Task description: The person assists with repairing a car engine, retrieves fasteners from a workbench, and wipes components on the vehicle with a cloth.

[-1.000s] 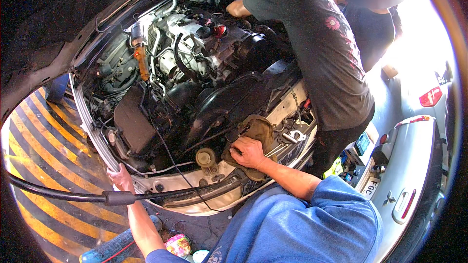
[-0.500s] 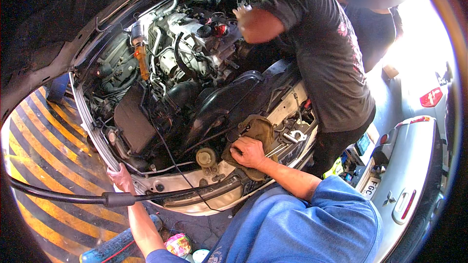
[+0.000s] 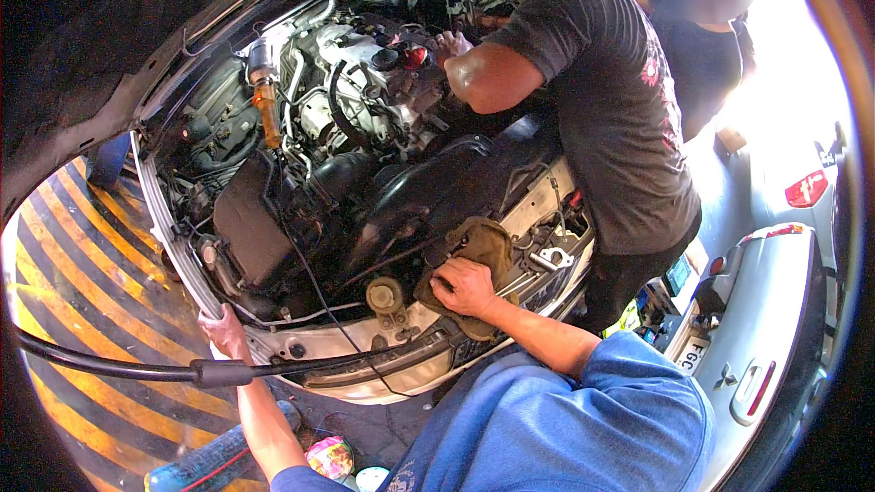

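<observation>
Nearest the camera, the person's blue-sleeved right arm reaches forward, and the right hand (image 3: 465, 287) lies palm-down with fingers curled on a crumpled brown cloth rag (image 3: 478, 255), pressing it against the front edge of the open engine bay; whether the fingers actually pinch the fabric I cannot tell. The rag lies draped over the white front crossmember (image 3: 410, 328) of the car, just right of a round tan filler cap (image 3: 386, 294). The left hand (image 3: 223, 333) rests on the left corner of that same white front panel, fingers closed around its edge. Just below it, a thick black hose (image 3: 137, 366) with a rubber collar crosses the view from the left rim toward the car's nose. By the lower edge, on the ground, lie a blue cylindrical bottle (image 3: 205, 460) and a small colourful round tin (image 3: 330, 456).

Farther in, the bay holds a black rectangular box cover (image 3: 246, 232), dark intake ducting and a silver metal engine block (image 3: 351, 96) with hoses. Yellow and black hazard stripes (image 3: 82, 282) mark the floor to the left.

On the right side, another person in a dark grey T-shirt (image 3: 620, 118) leans over the engine with a hand (image 3: 449, 44) deep among the parts. Behind stands a second onlooker in dark clothing. At far right sits a silver car (image 3: 775, 328) with red tail lamps.
</observation>
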### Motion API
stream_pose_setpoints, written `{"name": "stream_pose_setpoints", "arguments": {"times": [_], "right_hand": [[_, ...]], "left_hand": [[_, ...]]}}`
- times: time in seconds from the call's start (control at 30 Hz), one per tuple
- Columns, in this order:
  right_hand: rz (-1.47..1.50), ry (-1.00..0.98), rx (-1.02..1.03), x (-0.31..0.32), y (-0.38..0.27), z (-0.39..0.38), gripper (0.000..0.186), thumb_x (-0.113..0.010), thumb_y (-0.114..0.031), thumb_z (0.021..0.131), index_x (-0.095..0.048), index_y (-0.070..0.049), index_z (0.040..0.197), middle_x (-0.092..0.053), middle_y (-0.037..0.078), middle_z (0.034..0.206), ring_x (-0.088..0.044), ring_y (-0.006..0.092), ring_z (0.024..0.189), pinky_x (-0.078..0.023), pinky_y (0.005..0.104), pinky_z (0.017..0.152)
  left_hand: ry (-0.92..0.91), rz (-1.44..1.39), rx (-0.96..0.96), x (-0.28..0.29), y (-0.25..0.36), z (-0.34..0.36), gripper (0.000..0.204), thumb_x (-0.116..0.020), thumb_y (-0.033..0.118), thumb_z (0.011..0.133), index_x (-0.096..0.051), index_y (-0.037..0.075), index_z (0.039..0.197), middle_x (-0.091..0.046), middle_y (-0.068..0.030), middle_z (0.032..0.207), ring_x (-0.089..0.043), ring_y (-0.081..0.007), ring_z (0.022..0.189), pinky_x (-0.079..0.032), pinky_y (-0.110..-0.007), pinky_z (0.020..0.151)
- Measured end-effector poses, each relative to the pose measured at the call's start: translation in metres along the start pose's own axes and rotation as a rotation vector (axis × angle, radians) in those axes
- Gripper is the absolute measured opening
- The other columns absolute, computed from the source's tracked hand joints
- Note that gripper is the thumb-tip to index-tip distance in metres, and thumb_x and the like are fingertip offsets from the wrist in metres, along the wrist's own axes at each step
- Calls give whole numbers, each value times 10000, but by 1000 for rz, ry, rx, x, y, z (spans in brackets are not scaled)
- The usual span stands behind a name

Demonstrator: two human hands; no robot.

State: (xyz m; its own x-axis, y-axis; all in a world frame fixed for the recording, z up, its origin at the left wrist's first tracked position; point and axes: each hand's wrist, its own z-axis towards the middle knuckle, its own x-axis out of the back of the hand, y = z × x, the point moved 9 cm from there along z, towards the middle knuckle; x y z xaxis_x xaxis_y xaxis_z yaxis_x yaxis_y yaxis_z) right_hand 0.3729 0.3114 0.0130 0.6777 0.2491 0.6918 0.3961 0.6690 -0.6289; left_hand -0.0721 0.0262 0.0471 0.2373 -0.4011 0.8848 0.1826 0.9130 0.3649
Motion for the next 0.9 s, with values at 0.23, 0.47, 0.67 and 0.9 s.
{"name": "stream_pose_setpoints", "arguments": {"times": [0.23, 0.47, 0.67, 0.9], "right_hand": [[-21, -33, -20, -3, 2, 0, 162, -638, -246, 767, -597, -92, 740, -583, 89, 717, -600, 278, 689, -496, 387, 596], [-2, -3, 16, 0, -1, 1, 166, -641, -247, 768, -596, -89, 745, -583, 85, 715, -600, 272, 686, -494, 378, 598], [-32, -30, 4, -3, 0, 0, 157, -646, -241, 765, -605, -89, 755, -575, 85, 705, -594, 277, 673, -488, 381, 582], [-8, 32, 32, 2, -4, 2, 105, -667, -188, 733, -614, -98, 741, -572, 70, 683, -584, 260, 629, -463, 355, 543]], "left_hand": [[2, -59, -17, -1, 0, -1, 626, -665, 360, 777, -446, -7, 1235, -561, -284, 1117, -544, -436, 1045, -430, -468, 895], [-9, 21, 22, -1, 0, -1, 606, -644, 377, 773, -460, 37, 1240, -565, -213, 1155, -558, -389, 1051, -443, -457, 886], [22, 34, 30, 0, -2, 1, 589, -646, 366, 771, -461, 53, 1235, -575, -204, 1142, -563, -387, 1041, -445, -457, 879], [-29, 26, 87, -1, -3, -1, 607, -644, 377, 769, -444, 101, 1271, -573, -181, 1172, -572, -377, 1043, -446, -454, 876]]}}
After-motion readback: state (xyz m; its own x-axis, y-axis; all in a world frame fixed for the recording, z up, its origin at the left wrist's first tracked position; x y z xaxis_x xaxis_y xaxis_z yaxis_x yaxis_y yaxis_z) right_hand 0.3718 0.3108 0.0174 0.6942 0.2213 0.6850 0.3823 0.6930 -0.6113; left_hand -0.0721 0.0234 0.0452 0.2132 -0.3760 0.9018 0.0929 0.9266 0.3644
